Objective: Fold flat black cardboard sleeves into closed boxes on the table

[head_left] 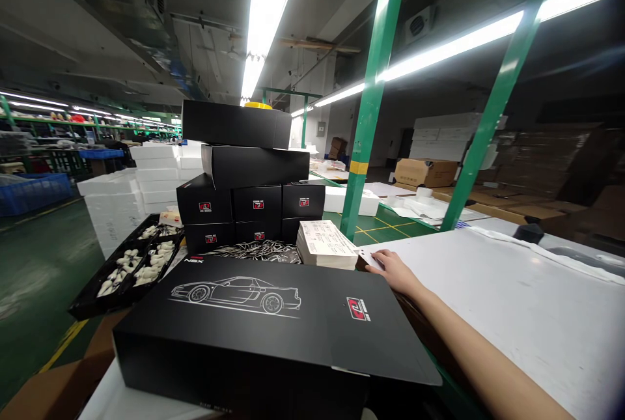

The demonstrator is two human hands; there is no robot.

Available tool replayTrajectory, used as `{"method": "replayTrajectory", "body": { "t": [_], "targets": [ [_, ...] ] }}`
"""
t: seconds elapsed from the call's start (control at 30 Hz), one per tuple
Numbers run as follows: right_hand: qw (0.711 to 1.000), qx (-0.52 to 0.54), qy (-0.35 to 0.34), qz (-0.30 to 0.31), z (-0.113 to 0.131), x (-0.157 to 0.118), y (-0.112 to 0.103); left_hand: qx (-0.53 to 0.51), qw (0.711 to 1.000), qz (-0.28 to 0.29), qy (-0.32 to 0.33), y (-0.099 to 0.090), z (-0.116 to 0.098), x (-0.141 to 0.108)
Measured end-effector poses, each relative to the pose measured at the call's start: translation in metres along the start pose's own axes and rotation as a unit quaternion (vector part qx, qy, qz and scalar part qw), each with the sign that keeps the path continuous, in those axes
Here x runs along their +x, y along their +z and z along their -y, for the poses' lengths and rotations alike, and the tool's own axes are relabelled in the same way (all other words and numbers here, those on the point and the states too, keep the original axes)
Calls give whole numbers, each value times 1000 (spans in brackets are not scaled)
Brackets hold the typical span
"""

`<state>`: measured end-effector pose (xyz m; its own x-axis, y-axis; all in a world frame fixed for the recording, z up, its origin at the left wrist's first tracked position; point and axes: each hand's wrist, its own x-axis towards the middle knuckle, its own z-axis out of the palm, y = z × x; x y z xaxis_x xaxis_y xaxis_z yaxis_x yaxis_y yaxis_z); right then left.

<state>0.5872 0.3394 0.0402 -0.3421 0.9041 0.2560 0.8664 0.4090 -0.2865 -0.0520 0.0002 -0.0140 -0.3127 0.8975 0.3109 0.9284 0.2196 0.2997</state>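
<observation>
A large black box point(234, 316), printed with a white car outline, "NSX" and a red and white logo, lies in front of me. Its right end flap sticks out over a dark gap. Beyond the box's far right corner, my right hand point(395, 271) has its thumb and fingers closed on the edge of a small white card point(367, 257) with dark spots. Just left of the hand stands a thick stack of printed white sheets point(326, 244). My left hand is not visible; a small pale patch at the bottom edge is unclear.
Behind lie several black-and-white striped pieces point(258, 252) and a pile of black boxes point(256, 166). A black tray point(83, 303) of small white bundles is at left, near white foam blocks point(112, 208). A green post point(366, 114) rises beside a white table point(512, 303).
</observation>
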Motion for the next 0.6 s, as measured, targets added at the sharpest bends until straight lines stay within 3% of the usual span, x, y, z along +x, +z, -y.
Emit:
{"method": "replayTrajectory", "body": {
  "t": [0.2,0.47,0.6],
  "targets": [
    [1000,3,0,5,1,-1,-1,-9,1000,-18,0,-4,-13,-2],
    [1000,0,0,7,3,-2,-2,0,1000,1,-28,-19,-35,-7],
    [1000,-2,1,7,2,-1,-1,16,997,53,-51,-9,-67,-15]
  ]
}}
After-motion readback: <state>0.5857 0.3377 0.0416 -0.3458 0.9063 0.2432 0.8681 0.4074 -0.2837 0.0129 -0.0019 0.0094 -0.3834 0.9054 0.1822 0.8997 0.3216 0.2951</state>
